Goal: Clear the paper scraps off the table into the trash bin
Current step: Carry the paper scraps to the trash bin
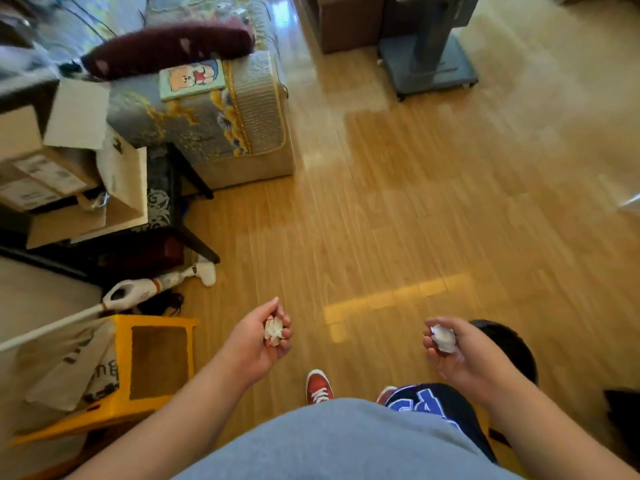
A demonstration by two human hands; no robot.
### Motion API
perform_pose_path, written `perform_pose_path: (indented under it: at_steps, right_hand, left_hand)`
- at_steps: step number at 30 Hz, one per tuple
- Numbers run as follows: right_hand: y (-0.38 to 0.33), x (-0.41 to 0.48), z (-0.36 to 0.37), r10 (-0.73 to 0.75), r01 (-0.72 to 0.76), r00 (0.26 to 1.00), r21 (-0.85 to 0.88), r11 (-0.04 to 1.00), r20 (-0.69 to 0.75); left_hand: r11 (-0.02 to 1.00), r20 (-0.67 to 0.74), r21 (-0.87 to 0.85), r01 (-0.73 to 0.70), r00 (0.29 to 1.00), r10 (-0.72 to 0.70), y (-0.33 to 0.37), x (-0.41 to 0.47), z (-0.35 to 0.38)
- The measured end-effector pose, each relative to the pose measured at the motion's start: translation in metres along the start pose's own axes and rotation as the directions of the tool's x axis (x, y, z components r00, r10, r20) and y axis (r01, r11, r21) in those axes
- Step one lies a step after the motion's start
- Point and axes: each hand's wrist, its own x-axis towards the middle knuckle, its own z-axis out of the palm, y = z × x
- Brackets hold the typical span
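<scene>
My left hand (258,341) is held over the wooden floor, fingers curled around a crumpled white and reddish wad of paper scraps (273,330). My right hand (457,351) is off to the right at about the same height, closed on a second crumpled white paper wad (442,337). A dark round object (509,344) sits on the floor just behind my right hand; I cannot tell whether it is the trash bin. No table top with scraps is in view.
A yellow plastic stool (156,362) with a cloth bag stands at lower left. A white handheld vacuum (135,292), cardboard boxes (52,174) and a covered sofa (221,126) fill the left. A grey wheeled stand (426,67) is far ahead. My red shoe (318,386) is below.
</scene>
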Motion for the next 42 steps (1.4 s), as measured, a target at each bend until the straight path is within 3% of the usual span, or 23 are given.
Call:
perform_pose_path:
  at_steps: [11, 15, 25, 32, 36, 42]
  right_hand:
    - [-0.108, 0.063, -0.072, 0.037, 0.011, 0.984, 0.264, 0.964, -0.176]
    - [-0.171, 0.084, -0.084, 0.015, 0.055, 0.975, 0.304, 0.951, -0.221]
    - [-0.342, 0.142, -0.05, -0.116, 0.148, 0.986, 0.305, 0.941, -0.122]
    - [-0.444, 0.187, -0.034, -0.13, 0.18, 0.979, 0.364, 0.914, -0.159]
    - [-0.483, 0.197, -0.049, -0.107, 0.218, 0.96, 0.452, 0.865, -0.259]
    - [-0.503, 0.181, -0.099, -0.052, 0.32, 0.913, 0.631, 0.707, -0.405]
  left_hand:
    - [0.973, 0.175, 0.2, 0.111, 0.973, -0.147, 0.065, 0.142, 0.222]
    - [0.964, 0.16, 0.223, 0.146, 0.97, -0.184, 0.077, 0.178, 0.28]
    - [0.951, 0.053, 0.23, 0.207, 0.973, -0.225, 0.129, 0.247, 0.347]
    - [0.915, 0.05, 0.321, 0.246, 0.96, -0.276, 0.178, 0.334, 0.433]
    - [0.871, 0.097, 0.428, 0.24, 0.946, -0.308, 0.207, 0.384, 0.507]
    - [0.756, 0.205, 0.61, 0.238, 0.874, -0.44, 0.21, 0.425, 0.64]
